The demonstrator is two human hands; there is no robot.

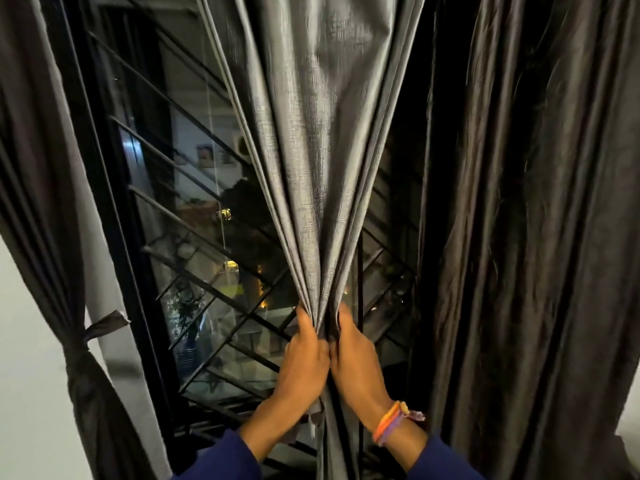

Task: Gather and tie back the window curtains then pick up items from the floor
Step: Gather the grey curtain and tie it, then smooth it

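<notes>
A: What is the biggest thing in front of you?

B: The dark, glossy, heavily creased curtain (526, 237) hanging loose at your right fills that whole side. Next is the black-framed window with slanted metal bars (194, 216), far behind the cloth, with night lights showing through the glass.

A: And the curtain you are working on?

B: The grey woven curtain (311, 133) hangs in the middle, fanned wide at the top and squeezed to a narrow bunch low down, near you. Below your hands it drops as a tight column.

A: What about the left side?

B: A grey-brown curtain (41, 188) hangs at your far left, already cinched by a knotted fabric tie-back (81, 344). A strip of pale wall (27, 393) shows beside it.

A: How do your hands lie?

B: Your left hand (306, 355) grasps the left side of the bunch, fingers wrapped into the folds, thumb upward. Your right hand (356, 358) clenches the right side, just beside the left; the knuckles seem to touch. A braided orange and purple wristband (389, 422) sits on the right wrist, above dark blue sleeves (221, 459).

A: Any open room?

B: Bare window shows left of the bunch, and a dark gap lies between it and the right curtain.
</notes>
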